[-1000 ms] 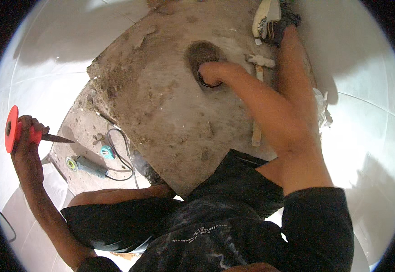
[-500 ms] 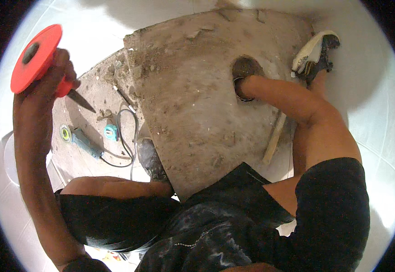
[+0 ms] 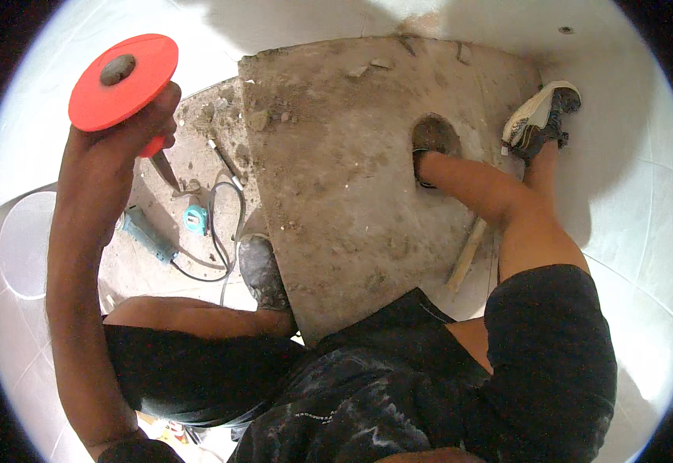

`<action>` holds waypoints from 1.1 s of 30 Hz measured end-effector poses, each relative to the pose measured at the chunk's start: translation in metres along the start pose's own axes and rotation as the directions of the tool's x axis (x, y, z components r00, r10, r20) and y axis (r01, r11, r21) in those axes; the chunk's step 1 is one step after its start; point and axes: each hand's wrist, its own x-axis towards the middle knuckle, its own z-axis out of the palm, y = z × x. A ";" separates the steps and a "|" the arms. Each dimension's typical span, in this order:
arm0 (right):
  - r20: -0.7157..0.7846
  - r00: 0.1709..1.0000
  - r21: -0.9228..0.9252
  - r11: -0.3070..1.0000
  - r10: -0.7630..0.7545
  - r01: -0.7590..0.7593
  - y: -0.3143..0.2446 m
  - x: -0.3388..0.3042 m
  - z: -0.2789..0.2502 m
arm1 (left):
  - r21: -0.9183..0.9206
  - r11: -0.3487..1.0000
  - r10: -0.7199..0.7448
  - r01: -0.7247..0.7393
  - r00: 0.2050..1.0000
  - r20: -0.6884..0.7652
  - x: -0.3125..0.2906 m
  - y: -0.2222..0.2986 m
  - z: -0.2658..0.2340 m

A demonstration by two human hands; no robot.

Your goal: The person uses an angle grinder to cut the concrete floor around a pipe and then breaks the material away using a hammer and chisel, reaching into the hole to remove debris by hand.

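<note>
My left hand [image 3: 139, 116] is raised at the far left, its fingers wrapped round a chisel [image 3: 124, 81] with a broad red hand guard. The grey striking end shows at the top, and the steel blade points down past my fingers toward the floor. My right forearm [image 3: 467, 174] reaches into a round hole [image 3: 438, 127] in a rough, dusty slab [image 3: 336, 193]. A dark band circles the wrist at the hole's edge. The right hand is sunk in the shadowed hole, so its fingers are hidden.
On the dusty floor at left lie a blue-grey corded power tool [image 3: 149, 235], a turquoise tape measure [image 3: 196, 219] and a cable [image 3: 213, 224]. My shoes [image 3: 261, 270] flank the slab. A wooden strip [image 3: 467, 255] lies at right. Pale tiled walls [image 3: 622, 185] enclose the space.
My left hand has moved to the right with the chisel, now partly covering the power tool. My right hand stays in the hole. The whole view has shifted slightly.
</note>
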 end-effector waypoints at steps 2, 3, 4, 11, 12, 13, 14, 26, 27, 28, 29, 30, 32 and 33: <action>-0.020 1.000 -0.019 1.000 -0.008 0.007 -0.002 0.010 -0.003 | -0.014 1.000 0.002 -0.003 1.000 -0.026 -0.005 -0.003 -0.006; -0.024 1.000 -0.016 1.000 -0.002 0.001 0.003 0.012 0.003 | -0.031 0.999 0.014 -0.015 1.000 -0.026 -0.003 -0.005 -0.006; -0.031 1.000 -0.020 1.000 0.002 -0.003 0.007 0.014 0.010 | -0.012 1.000 0.010 -0.011 1.000 -0.018 -0.001 -0.006 -0.008; -0.139 0.989 0.034 0.998 0.054 -0.050 0.038 0.007 0.031 | -0.021 1.000 0.010 -0.011 1.000 -0.021 -0.012 -0.022 -0.036; -0.044 0.994 0.027 0.995 0.102 -0.101 0.030 0.001 0.017 | -0.032 0.999 0.002 -0.003 0.999 -0.033 -0.015 -0.025 -0.039; 0.050 0.988 0.016 0.989 0.148 -0.149 0.021 -0.011 -0.006 | -0.026 1.000 -0.018 0.017 0.998 -0.056 -0.017 -0.025 -0.039; 0.148 0.968 0.004 0.979 0.203 -0.206 0.015 -0.029 -0.025 | -0.027 0.999 -0.031 0.029 0.997 -0.071 -0.017 -0.025 -0.037; 0.167 0.954 -0.128 0.954 -0.247 0.270 0.017 -0.065 -0.048 | 0.005 0.999 -0.039 0.039 0.999 -0.009 -0.018 -0.019 -0.036; 0.160 0.957 -0.123 0.957 -0.242 0.263 0.019 -0.066 -0.043 | -0.006 0.999 -0.032 0.032 0.999 -0.001 -0.016 -0.020 -0.033; 0.154 0.960 -0.116 0.960 -0.236 0.254 0.020 -0.066 -0.039 | 0.008 0.999 -0.046 0.046 0.999 -0.004 -0.015 -0.017 -0.031; 0.147 0.962 -0.114 0.962 -0.230 0.248 0.019 -0.071 -0.041 | 0.022 0.998 -0.063 0.064 0.998 -0.012 -0.017 -0.013 -0.030; 0.135 0.966 -0.114 0.965 -0.220 0.236 0.019 -0.079 -0.049 | 0.034 0.997 -0.075 0.075 0.997 -0.025 -0.017 -0.009 -0.029; 0.062 0.973 -0.009 0.975 -0.221 0.222 0.020 -0.104 -0.070 | 0.054 0.995 -0.082 0.081 0.997 -0.002 -0.017 -0.010 -0.035; 0.004 0.973 0.100 0.969 -0.229 0.227 0.021 -0.122 -0.081 | 0.065 0.994 -0.086 0.085 0.996 0.010 -0.016 -0.011 -0.038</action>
